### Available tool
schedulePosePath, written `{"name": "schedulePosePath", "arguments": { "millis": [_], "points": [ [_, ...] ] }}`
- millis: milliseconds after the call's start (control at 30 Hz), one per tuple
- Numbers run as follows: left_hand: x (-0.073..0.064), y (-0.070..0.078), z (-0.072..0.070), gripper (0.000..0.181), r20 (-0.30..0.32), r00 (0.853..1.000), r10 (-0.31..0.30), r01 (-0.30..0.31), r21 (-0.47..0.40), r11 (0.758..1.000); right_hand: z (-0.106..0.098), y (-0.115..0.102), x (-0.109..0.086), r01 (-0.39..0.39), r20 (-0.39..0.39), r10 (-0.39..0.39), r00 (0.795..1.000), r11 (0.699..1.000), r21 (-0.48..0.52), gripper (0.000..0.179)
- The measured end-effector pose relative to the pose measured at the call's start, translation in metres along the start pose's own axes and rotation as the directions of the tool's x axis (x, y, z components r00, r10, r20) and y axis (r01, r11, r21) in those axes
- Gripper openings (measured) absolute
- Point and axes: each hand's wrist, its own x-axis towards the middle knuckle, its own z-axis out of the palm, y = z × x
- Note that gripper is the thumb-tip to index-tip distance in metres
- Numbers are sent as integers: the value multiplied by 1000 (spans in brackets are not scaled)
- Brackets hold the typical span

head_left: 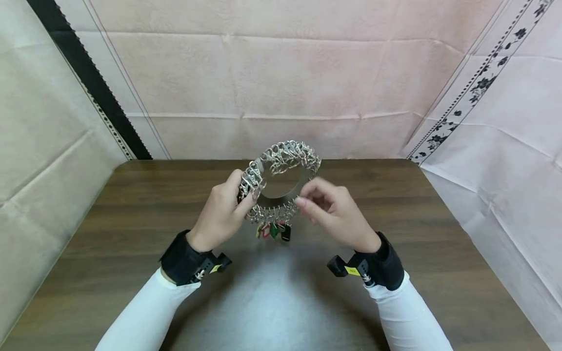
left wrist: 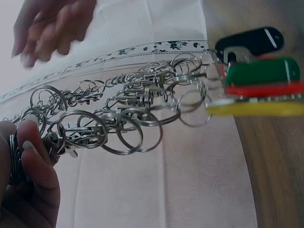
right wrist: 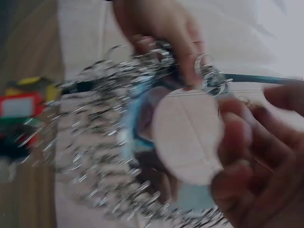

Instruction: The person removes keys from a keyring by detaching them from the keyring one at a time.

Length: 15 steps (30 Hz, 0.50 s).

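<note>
A shiny metal hoop (head_left: 287, 198) stands tilted above the table, its edge crowded with split key rings and small clasps (head_left: 287, 153). Gripping its left side is my left hand (head_left: 221, 212), thumb in front and fingers behind. My right hand (head_left: 334, 208) hovers at the hoop's right edge with fingers loosely bent; in the left wrist view it appears apart from the rings, holding nothing visible. From the bottom dangle several key tags: a green one (left wrist: 261, 71), a black one (left wrist: 254, 42), a red one (left wrist: 266, 89) and a yellow one (left wrist: 256, 108). The right wrist view is blurred.
The hoop is held over a brown wood-grain table (head_left: 145, 219). Pale cloth (head_left: 285, 78) hangs behind and along both sides, with a black band (head_left: 88, 73) at left and a floral border (head_left: 478, 87) at right. Each wrist wears a black camera strap (head_left: 182, 258).
</note>
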Motion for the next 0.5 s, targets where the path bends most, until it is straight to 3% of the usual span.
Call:
{"name": "schedulePosePath", "arguments": {
  "millis": [100,267,400,500],
  "points": [
    [1,1,-3,13,-18,1000,-3,3,-2,1000,1,9,-5,-27,159,37,987,997,-67,9],
    [1,0,-4,13,-45,999,-19,18,-23,1000,4,25,-5,-94,302,167,939,966,-240,18],
    [0,1,-5,12,-66,997,-32,25,-100,995,9,35,-8,-141,352,322,879,880,-453,22],
    [-1,2,-6,12,-90,996,-28,14,-144,990,16,44,-10,-173,315,410,856,801,-573,28]
  ]
}}
